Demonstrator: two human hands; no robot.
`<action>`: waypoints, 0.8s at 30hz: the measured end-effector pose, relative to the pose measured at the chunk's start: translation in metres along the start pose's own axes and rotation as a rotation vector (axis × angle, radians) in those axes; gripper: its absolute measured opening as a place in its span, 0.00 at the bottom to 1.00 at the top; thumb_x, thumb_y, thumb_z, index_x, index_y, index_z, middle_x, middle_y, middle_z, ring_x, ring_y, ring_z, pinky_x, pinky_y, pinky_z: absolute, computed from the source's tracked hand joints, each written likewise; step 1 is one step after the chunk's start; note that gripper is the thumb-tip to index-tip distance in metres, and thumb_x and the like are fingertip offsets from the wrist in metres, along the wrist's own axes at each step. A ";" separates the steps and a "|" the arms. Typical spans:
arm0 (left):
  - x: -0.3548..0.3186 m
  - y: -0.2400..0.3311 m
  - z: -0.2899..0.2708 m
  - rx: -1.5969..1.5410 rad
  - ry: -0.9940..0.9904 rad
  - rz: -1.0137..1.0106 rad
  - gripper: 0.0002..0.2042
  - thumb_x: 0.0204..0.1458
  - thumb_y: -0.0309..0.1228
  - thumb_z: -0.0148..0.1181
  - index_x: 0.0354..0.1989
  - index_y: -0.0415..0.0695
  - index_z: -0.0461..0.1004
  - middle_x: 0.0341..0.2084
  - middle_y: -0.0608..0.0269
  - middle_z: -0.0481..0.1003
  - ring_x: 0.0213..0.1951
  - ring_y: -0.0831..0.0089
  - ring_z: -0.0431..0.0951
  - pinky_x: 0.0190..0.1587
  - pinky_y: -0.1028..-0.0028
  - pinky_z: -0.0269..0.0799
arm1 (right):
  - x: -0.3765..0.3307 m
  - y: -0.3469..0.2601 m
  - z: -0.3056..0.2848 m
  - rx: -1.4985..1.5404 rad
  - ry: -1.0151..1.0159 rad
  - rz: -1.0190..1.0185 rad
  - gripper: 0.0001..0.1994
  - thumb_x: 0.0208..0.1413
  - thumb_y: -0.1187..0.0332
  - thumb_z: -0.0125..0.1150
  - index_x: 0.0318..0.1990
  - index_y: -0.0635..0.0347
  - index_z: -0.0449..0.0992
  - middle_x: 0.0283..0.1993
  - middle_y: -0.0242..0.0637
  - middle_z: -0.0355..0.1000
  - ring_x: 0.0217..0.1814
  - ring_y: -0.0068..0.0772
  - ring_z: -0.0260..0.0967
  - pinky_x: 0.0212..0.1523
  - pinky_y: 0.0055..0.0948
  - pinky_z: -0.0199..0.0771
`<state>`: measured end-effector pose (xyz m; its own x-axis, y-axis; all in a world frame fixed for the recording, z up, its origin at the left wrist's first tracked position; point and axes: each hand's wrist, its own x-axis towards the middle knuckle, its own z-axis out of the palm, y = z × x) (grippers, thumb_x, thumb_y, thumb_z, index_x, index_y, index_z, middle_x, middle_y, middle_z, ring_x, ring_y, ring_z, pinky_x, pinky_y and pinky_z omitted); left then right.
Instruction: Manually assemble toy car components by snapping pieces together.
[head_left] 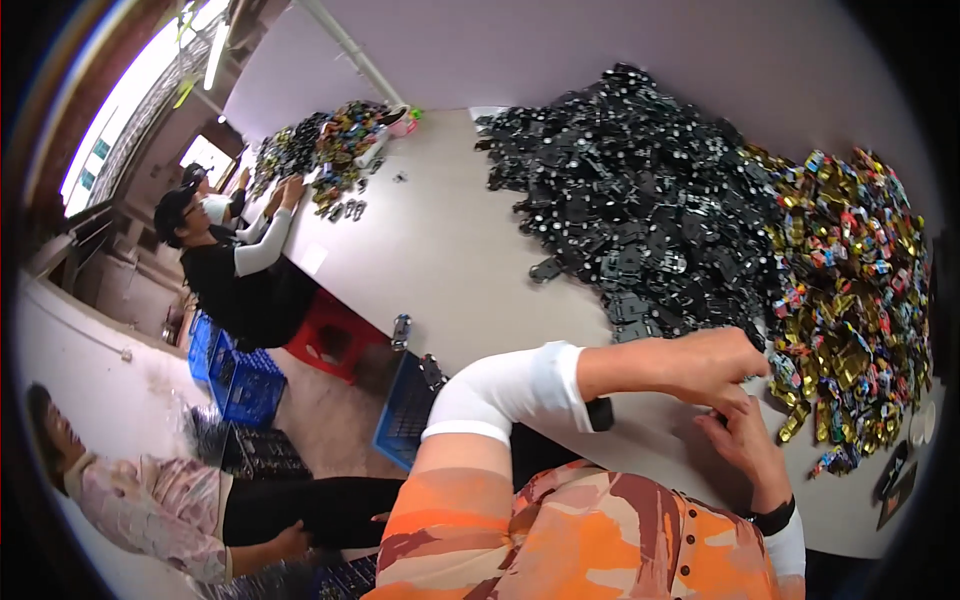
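Here both hands, left hand (710,365) and right hand (740,435), are meeting above the surface (440,250) beside the black parts pile (640,190); whether either grip is holding anything is unclear.

The left hand (715,362) and the right hand (745,440) meet at the desk's (440,250) near edge, fingers bent together over something too small to tell, just beside a heap of shiny gold and many-coloured wrapped pieces (850,270) lying toward the desk's right end. A large pile of black plastic parts (640,190) covers the desk's far side, touching that heap. At the desk's far left end another person (235,270) in black reaches into a second mixed pile (325,145), with blue crates (235,375) and a red stool (335,335) on the floor below.
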<state>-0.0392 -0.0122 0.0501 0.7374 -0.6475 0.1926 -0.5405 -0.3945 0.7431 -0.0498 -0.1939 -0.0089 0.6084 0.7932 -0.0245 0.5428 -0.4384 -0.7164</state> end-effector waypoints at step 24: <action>-0.019 -0.024 0.047 -0.025 0.488 -0.194 0.13 0.44 0.22 0.60 0.40 0.35 0.74 0.28 0.58 0.77 0.28 0.78 0.75 0.33 0.77 0.72 | 0.005 0.003 0.004 -0.144 -0.085 -0.048 0.13 0.47 0.65 0.60 0.43 0.55 0.76 0.30 0.45 0.73 0.35 0.50 0.71 0.37 0.43 0.69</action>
<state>-0.0596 -0.0208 -0.0016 0.9289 -0.1828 0.3220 -0.3702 -0.4572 0.8086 -0.0476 -0.1897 -0.0141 0.5314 0.8453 -0.0560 0.6513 -0.4499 -0.6111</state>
